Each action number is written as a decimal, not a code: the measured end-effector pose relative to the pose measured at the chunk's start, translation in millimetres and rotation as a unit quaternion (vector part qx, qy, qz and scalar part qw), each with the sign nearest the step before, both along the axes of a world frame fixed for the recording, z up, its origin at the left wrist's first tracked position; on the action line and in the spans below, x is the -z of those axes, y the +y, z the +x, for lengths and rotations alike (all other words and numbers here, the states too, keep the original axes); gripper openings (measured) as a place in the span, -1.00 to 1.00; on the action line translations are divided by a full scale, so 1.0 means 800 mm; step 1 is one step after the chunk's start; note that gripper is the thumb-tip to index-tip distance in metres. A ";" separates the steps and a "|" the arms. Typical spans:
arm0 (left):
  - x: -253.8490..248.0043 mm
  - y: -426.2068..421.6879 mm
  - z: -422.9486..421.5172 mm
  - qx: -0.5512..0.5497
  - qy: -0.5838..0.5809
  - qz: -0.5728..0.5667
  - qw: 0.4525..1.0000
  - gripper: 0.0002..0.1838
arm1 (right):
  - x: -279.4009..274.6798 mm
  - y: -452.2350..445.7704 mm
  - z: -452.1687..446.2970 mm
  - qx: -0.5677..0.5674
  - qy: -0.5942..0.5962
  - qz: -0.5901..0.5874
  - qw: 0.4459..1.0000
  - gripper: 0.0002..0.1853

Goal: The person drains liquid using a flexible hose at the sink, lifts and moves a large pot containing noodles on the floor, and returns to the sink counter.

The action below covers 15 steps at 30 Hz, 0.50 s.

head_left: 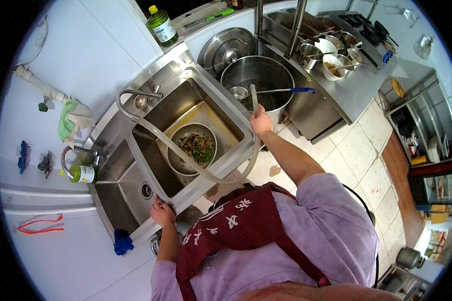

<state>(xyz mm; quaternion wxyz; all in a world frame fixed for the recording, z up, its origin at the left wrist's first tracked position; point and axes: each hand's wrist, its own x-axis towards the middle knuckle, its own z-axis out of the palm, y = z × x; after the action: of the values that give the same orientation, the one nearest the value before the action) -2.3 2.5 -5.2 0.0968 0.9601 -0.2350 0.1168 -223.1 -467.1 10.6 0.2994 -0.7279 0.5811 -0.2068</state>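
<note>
My right hand (260, 122) is closed round the end of a clear hose (186, 156), over the near rim of a large metal pot (286, 100). The hose runs from the tap (130, 106) across the large sink basin and loops back up to the pot. Inside the pot is a ladle (238, 92) with a blue-tipped handle. My left hand (161, 212) rests on the sink's front edge (178, 200) near the small basin, its fingers apart, holding nothing. In the large basin sits a round bowl (172, 159) with chopped greens and scraps.
A metal lid (221, 47) leans behind the pot. Bowls and small pots stand on the steel counter (331, 95) at the right. A green bottle (161, 29) is on the ledge, another (85, 173) beside the small tap. A blue scrubber (122, 242) hangs by the sink's corner.
</note>
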 end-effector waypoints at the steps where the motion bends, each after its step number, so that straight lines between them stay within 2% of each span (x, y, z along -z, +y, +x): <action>1: 0.000 0.000 0.000 0.000 0.000 0.000 1.000 -0.46 | 0.000 0.000 0.000 0.002 0.001 -0.001 1.000 -0.41; 15: -0.004 -0.002 0.001 -0.007 0.027 0.002 1.000 -0.47 | 0.005 -0.003 0.001 0.001 -0.004 -0.001 1.000 -0.41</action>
<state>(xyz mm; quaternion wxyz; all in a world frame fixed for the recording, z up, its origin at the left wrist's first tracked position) -1.7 0.5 -2.1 0.1008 0.9647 -0.2257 0.0906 -222.6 -469.1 6.8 0.3003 -0.7270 0.5805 -0.2105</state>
